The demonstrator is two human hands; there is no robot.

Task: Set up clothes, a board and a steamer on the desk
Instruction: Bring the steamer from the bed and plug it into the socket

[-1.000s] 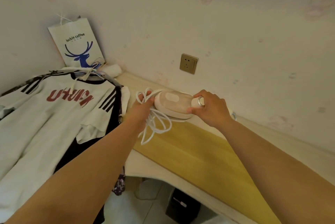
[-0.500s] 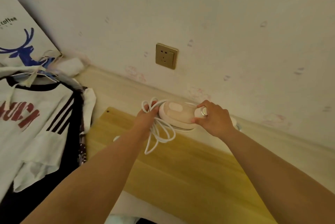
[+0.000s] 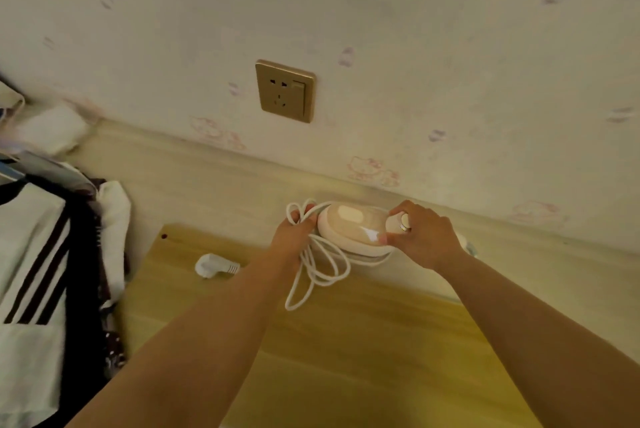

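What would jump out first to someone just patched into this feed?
Both hands meet mid-frame at the wall edge of the wooden board: the right hand grips the pale pink steamer while the left hand holds its looped white cord. The cord's plug lies loose on the board to the left, below the gold wall socket. A striped white shirt lies at far left.

The clothes (image 3: 31,289) run off the left edge, and the left hand (image 3: 294,237) hides its fingers
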